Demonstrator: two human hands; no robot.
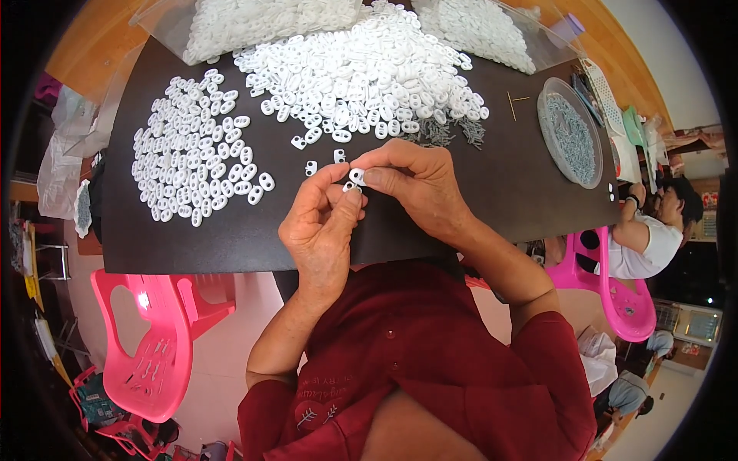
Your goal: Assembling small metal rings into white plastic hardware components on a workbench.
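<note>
My left hand and my right hand meet over the near part of the dark table. The right thumb and forefinger pinch a small white oval plastic piece with two holes. Just below it, the left fingertips grip another small white plastic piece, partly covered by the thumb. The two pieces are close together; whether they touch I cannot tell. Beyond the left hand lie a few loose white pieces. A big heap of white oval pieces spreads farther back, and a flatter group lies to the left.
Small dark grey parts lie right of the heap. A round clear tub of small grey metal parts stands at right, near thin sticks. Bags of white pieces line the back. Pink chairs flank the table; another person sits at right.
</note>
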